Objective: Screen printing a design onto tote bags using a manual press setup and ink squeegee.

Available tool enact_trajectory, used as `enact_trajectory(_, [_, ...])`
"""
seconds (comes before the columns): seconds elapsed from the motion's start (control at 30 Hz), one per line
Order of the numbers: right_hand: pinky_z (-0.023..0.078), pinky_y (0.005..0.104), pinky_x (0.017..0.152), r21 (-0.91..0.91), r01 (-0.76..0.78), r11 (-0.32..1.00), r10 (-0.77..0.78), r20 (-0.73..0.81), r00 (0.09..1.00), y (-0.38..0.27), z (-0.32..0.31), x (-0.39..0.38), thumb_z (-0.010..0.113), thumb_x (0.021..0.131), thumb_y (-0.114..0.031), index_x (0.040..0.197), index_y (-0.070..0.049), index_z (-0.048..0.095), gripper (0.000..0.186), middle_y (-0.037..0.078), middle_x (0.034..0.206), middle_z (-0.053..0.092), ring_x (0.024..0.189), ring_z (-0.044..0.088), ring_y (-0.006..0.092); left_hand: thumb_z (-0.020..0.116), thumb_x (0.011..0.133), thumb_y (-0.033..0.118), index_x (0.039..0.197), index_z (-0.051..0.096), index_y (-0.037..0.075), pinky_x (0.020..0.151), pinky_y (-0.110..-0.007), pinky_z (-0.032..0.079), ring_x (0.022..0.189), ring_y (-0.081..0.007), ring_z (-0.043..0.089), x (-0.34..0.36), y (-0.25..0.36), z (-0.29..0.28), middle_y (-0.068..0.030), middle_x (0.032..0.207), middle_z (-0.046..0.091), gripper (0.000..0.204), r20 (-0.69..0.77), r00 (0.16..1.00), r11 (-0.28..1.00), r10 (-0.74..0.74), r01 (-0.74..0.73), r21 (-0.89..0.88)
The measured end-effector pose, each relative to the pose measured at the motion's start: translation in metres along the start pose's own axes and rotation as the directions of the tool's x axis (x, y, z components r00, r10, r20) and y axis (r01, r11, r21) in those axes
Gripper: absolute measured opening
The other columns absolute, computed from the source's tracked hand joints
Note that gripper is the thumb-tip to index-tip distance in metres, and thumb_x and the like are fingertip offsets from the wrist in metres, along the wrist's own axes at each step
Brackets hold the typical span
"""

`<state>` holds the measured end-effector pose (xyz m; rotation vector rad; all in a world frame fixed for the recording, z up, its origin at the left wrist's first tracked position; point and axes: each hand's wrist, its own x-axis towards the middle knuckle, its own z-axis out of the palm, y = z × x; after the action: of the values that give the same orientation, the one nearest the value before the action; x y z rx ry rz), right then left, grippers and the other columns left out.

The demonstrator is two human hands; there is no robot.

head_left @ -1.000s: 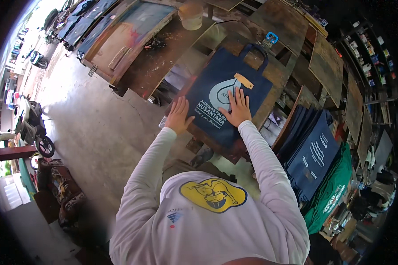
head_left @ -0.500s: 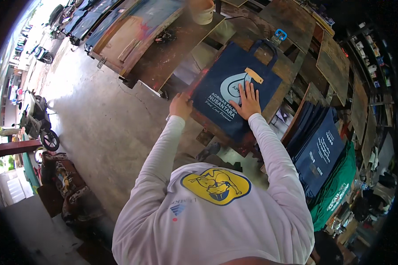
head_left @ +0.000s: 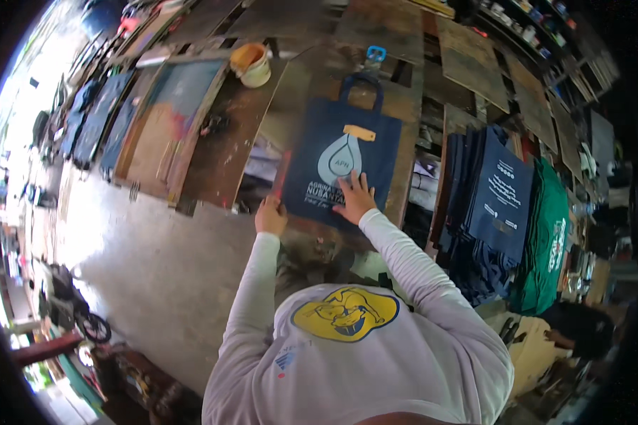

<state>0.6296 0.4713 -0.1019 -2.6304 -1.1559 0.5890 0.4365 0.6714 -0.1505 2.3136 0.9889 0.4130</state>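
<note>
Navy blue fabric tote bag [head_left: 384,159] is lying flat on a worn brown wooden board [head_left: 398,188], handle loop pointing away from the person, pale blue drop print facing up. There's a flat tan strip [head_left: 359,132] across the top of the print. Looks pretty flat, but the inside is hidden from me so no clue if anything's in there. Right hand [head_left: 356,200] is spread on the lower part of the bag, fingers apart, not clamped on anything, and it covers some of the lettering. Left hand [head_left: 271,216] is half curled just by the bag's lower left corner, and honestly I can't tell if it's pinching anything, fingertips are too hard to make out.

Further back there's a round white plastic bucket [head_left: 256,74], orangey round the inside, can't make out the contents. Dark shelving [head_left: 578,78] at the upper right holds a jumble of small bottle-like bits, too small to sort out. Stacked navy fabric bags [head_left: 503,198] hang over on the right beside a green fabric pile [head_left: 544,244], lower layers mostly hidden, and the grey motorbike [head_left: 67,301] on the left is a blur
</note>
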Motion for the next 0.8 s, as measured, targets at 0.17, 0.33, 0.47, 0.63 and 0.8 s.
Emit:
enact_trajectory(0.17, [0.029, 0.0732, 0.115, 0.036, -0.103, 0.994, 0.100, 0.064, 0.993, -0.012, -0.009, 0.002, 0.086, 0.082, -0.038, 0.158, -0.022, 0.039, 0.091, 0.022, 0.171, 0.015, 0.155, 0.015, 0.0518, 0.078, 0.089, 0.033, 0.095, 0.061, 0.011, 0.072, -0.051, 0.055, 0.081, -0.0400, 0.071, 0.026, -0.004, -0.010, -0.0132, 0.080, 0.072, 0.028, 0.176, 0.984, 0.999, 0.009, -0.017, 0.043])
enact_trajectory(0.33, [0.035, 0.0673, 0.115, 0.001, -0.259, 0.966, 0.258, -0.048, 0.965, -0.050, -0.003, -0.004, 0.090, 0.077, -0.036, 0.159, -0.026, 0.037, 0.098, 0.022, 0.170, 0.015, 0.153, 0.020, 0.0526, 0.080, 0.085, 0.018, 0.093, 0.067, 0.007, 0.073, -0.044, 0.057, 0.082, -0.0368, 0.073, 0.036, -0.018, -0.014, -0.0161, 0.085, 0.074, 0.018, 0.214, 0.972, 0.986, 0.098, -0.066, -0.151])
enact_trajectory(0.47, [0.040, 0.0711, 0.110, 0.085, -0.342, 0.936, 0.343, 0.003, 0.939, -0.067, 0.011, -0.006, 0.096, 0.068, -0.037, 0.158, -0.033, 0.037, 0.107, 0.022, 0.170, 0.015, 0.152, 0.020, 0.0561, 0.079, 0.087, 0.017, 0.091, 0.066, 0.006, 0.071, -0.044, 0.057, 0.081, -0.0370, 0.073, 0.042, -0.027, -0.021, -0.0170, 0.084, 0.074, 0.018, 0.229, 0.948, 0.958, 0.220, -0.165, -0.236])
enact_trajectory(0.63, [0.040, 0.0735, 0.109, 0.092, -0.376, 0.922, 0.375, 0.026, 0.927, -0.067, 0.015, -0.003, 0.096, 0.067, -0.034, 0.157, -0.034, 0.037, 0.108, 0.022, 0.171, 0.011, 0.153, 0.015, 0.0556, 0.081, 0.086, 0.023, 0.097, 0.064, 0.006, 0.072, -0.046, 0.054, 0.082, -0.0370, 0.071, 0.052, -0.017, -0.010, -0.0158, 0.085, 0.072, 0.026, 0.199, 0.950, 0.958, 0.240, -0.198, -0.206])
enact_trajectory(0.8, [0.042, 0.0697, 0.109, 0.019, -0.355, 0.935, 0.352, 0.091, 0.932, -0.067, 0.008, -0.004, 0.092, 0.074, -0.042, 0.162, -0.030, 0.029, 0.109, 0.027, 0.170, 0.009, 0.152, 0.015, 0.0581, 0.080, 0.086, 0.026, 0.102, 0.064, 0.008, 0.073, -0.047, 0.055, 0.081, -0.0373, 0.071, 0.091, 0.002, 0.026, -0.0145, 0.084, 0.072, 0.029, 0.095, 0.963, 0.966, 0.253, -0.247, -0.069])
